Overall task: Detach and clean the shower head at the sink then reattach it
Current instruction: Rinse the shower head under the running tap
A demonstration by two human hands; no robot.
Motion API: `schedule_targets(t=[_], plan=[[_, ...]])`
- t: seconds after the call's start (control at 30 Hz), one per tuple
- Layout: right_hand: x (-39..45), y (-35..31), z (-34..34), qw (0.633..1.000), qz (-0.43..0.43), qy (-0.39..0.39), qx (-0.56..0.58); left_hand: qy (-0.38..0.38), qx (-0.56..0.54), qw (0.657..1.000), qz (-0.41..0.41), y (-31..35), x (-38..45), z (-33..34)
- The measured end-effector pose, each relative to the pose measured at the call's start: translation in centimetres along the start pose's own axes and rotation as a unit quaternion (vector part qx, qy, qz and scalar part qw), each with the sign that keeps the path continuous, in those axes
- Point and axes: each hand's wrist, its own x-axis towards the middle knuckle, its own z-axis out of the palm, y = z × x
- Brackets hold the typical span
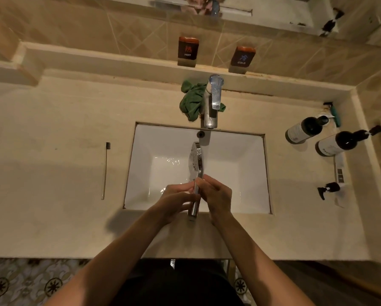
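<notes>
A chrome shower head (195, 159) is held over the white sink (141, 164), its flat face turned left and its handle running down toward me. My left hand (177, 198) grips the handle from the left. My right hand (216, 195) wraps the handle from the right, fingertips meeting the left hand's. The lower end of the handle sticks out below both hands at the sink's front rim. The chrome tap (212, 102) stands behind the basin. Whether water runs from it I cannot tell. The basin floor looks wet.
A green cloth (190, 101) lies bunched left of the tap. A toothbrush (105, 171) lies on the counter left of the sink. Two dark pump bottles (304, 130) (337, 143) and a third pump (329, 188) stand at the right. Hot and cold signs (187, 50) sit on the ledge.
</notes>
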Motion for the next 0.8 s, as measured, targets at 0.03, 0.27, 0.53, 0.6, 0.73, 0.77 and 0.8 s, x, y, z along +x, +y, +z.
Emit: schedule_targets(t=[0.03, 0.27, 0.53, 0.6, 0.73, 0.77, 0.8], plan=[[-0.1, 0.1, 0.0, 0.999, 0.027, 0.007, 0.029, 0.006, 0.005, 1.0, -0.007, 0.1, 0.0, 0.0], [-0.6, 0.3, 0.2, 0.995, 0.081, 0.005, 0.052, 0.002, 0.008, 0.999, -0.032, -0.2, -0.5, -0.3], [-1.4, 0.9, 0.4, 0.993, 0.104, 0.033, 0.052, 0.018, 0.04, 0.998, -0.035, -1.2, -0.7, -0.2], [-1.8, 1.2, 0.0, 0.994, 0.081, 0.029, 0.07, 0.006, 0.052, 0.998, -0.024, -1.3, -0.9, -0.3], [-1.9, 2.1, -0.3, 0.992, 0.08, 0.004, 0.096, -0.004, 0.076, 0.997, -0.014, -0.7, -1.3, -0.5], [-1.7, 2.0, 0.0, 0.993, 0.095, 0.021, 0.06, -0.003, 0.077, 0.997, -0.032, -0.4, -1.3, -0.3], [-1.5, 1.9, 0.1, 0.993, 0.109, 0.042, 0.028, -0.002, 0.066, 0.997, -0.049, -0.2, -1.5, -0.1]])
